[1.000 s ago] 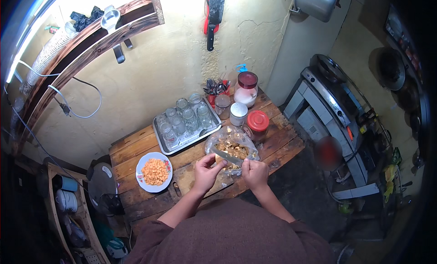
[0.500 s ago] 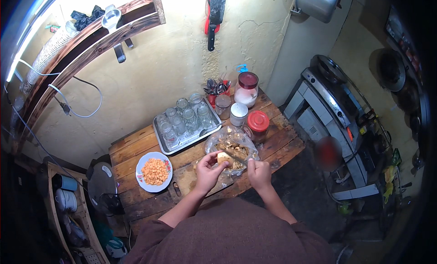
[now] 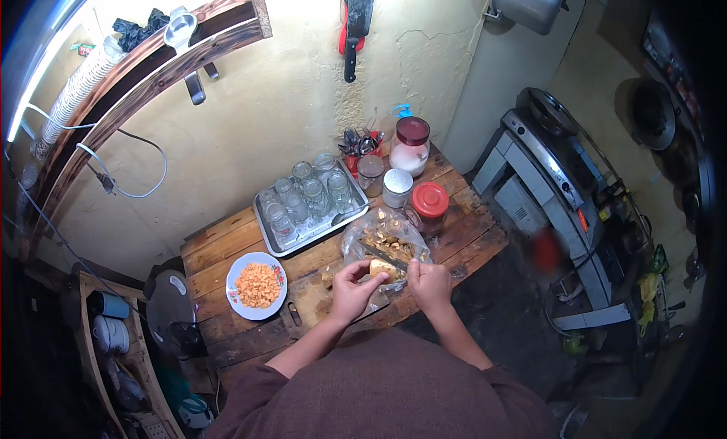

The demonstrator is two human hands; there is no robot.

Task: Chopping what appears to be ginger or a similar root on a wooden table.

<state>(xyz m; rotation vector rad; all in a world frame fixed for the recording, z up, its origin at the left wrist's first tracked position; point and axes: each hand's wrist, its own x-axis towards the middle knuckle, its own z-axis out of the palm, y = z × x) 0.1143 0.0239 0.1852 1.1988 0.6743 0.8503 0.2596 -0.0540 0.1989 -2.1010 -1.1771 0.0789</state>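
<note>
Two hands together at centre frame, just below the middle. Left hand (image 3: 350, 287) curled round a pale yellowish piece of food (image 3: 381, 269), fingers clamped on it from the left. Right hand (image 3: 429, 282) closed on a knife (image 3: 382, 256), dark blade slanting up and left across the piece. Both forearms rising from the lower edge, elbows bent, brown sleeves filling the bottom of the frame.

Just above the hands, a clear plastic bag (image 3: 360, 241) of brownish peelings, lying open. Under the left hand, a wooden cutting board (image 3: 303, 306). Left of that, a white plate (image 3: 236, 276) of orange diced pieces. All on a slatted wooden table (image 3: 219, 242). Further up, a metal tray (image 3: 266, 228) of upturned glasses. To its right, a red-lidded jar (image 3: 430, 204), a white-lidded jar (image 3: 397, 188) and a taller jar of white powder (image 3: 410, 145).

Behind, a yellowish plaster wall (image 3: 288, 98). Upper left, a wooden shelf (image 3: 151, 76); at the top, a cleaver (image 3: 357, 19) hanging. At right, a gas stove (image 3: 553, 155).
</note>
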